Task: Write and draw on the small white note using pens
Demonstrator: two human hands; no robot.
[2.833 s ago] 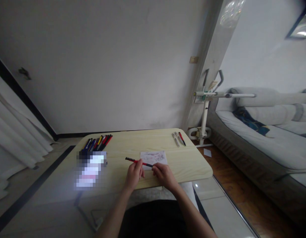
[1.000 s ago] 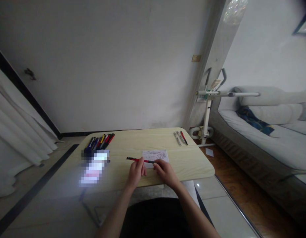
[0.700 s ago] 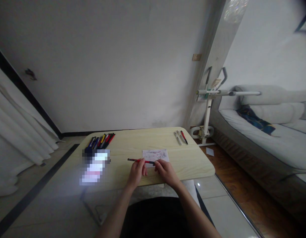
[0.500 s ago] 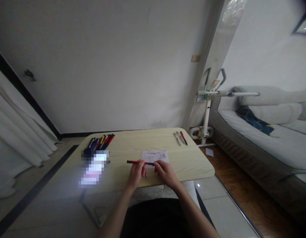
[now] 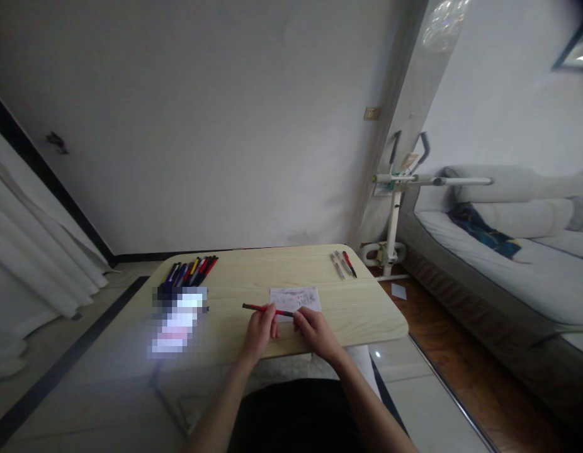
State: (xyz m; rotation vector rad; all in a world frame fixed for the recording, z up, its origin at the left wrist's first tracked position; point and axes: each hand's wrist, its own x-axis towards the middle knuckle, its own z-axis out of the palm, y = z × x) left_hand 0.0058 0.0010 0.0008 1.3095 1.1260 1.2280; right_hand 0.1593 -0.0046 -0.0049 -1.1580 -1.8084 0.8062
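- The left hand and the right hand hold a slim red pen with black ends between them, fingers closed around it, level above the pale wooden table.
- The pen sits near the table's front edge, just in front of a small white slip of paper with red print.
- A row of coloured pens lies at the far left.
- Three more pens lie at the far right.

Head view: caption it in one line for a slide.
Left hand and right hand hold a red-and-black pen at a pale wooden table, beside a scribbled white paper slip.
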